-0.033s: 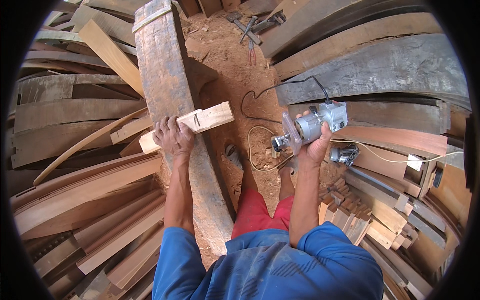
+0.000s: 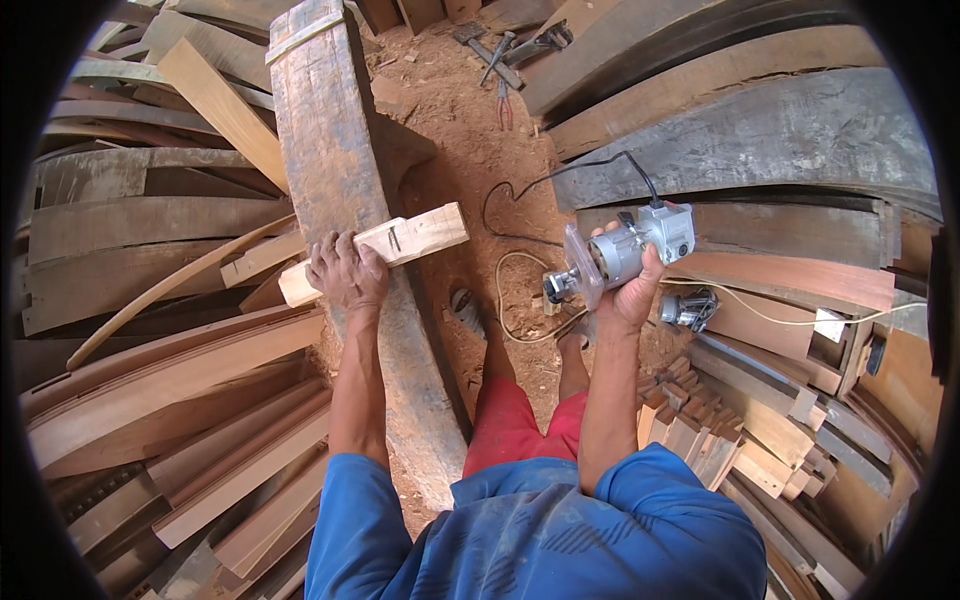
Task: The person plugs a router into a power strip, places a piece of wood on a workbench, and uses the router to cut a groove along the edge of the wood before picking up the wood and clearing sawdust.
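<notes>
A short pale wood block with dark pencil marks lies crosswise over a thick, worn timber beam. My left hand is closed over the block near its left end, the fingers curled across its top. Off to the right of the beam, my right hand grips a trim router around its silver body, holding it in the air. The router lies on its side, with its clear base plate and collet end facing left, toward the block. A black cord leaves its grey motor cap.
Stacked planks line the left side, and more boards the right. A hammer and red-handled pliers lie on the dusty floor ahead. Another power tool sits by a pale cable, near small offcuts.
</notes>
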The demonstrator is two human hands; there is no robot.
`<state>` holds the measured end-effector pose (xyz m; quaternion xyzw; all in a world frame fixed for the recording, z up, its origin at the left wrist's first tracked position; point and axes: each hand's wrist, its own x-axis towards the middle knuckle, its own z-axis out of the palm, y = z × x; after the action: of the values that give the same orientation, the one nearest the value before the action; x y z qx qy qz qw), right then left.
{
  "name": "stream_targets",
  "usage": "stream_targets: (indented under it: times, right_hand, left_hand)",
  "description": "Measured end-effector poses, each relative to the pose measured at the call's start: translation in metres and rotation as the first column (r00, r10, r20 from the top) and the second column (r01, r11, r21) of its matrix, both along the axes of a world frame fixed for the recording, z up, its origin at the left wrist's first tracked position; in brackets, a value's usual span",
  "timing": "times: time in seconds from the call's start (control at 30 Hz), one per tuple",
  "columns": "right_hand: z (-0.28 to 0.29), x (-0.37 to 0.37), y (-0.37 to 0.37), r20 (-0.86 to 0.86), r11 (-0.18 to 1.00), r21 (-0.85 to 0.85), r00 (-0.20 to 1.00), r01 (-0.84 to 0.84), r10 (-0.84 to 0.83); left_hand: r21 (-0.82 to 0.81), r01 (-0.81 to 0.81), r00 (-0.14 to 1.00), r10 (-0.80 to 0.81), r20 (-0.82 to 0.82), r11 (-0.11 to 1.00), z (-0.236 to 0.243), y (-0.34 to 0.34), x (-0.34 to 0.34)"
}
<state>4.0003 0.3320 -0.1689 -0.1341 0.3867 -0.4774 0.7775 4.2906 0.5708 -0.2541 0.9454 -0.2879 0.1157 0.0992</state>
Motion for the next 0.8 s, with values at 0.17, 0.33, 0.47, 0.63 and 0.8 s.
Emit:
stream_targets:
  times: [0.17, 0.33, 0.47, 0.63, 0.8]
  right_hand:
    - [-0.001, 0.003, 0.005, 0.009, 1.0, 0.017, 1.0, -0.01, 0.01]
    - [0.002, 0.006, 0.009, 0.021, 0.998, 0.059, 1.0, -0.01, 0.009]
    - [0.001, 0.006, 0.01, 0.054, 0.997, 0.07, 0.998, -0.022, 0.019]
    - [0.001, 0.004, 0.009, 0.047, 0.998, 0.055, 0.998, -0.031, 0.028]
    - [0.005, 0.004, 0.009, 0.067, 0.997, 0.066, 0.997, -0.03, 0.026]
  left_hand:
    - [-0.012, 0.0, 1.0, 0.0, 0.0, 1.0, 0.002, -0.001, 0.0]
    - [-0.003, -0.004, 1.0, 0.004, -0.016, 1.0, 0.005, -0.002, -0.001]
    - [0.014, 0.003, 1.0, -0.003, -0.005, 1.0, 0.008, -0.004, -0.003]
    - [0.045, 0.0, 1.0, 0.0, 0.0, 0.999, 0.008, -0.002, -0.003]
    - [0.041, 0.002, 1.0, -0.002, 0.015, 0.999, 0.003, -0.001, -0.001]
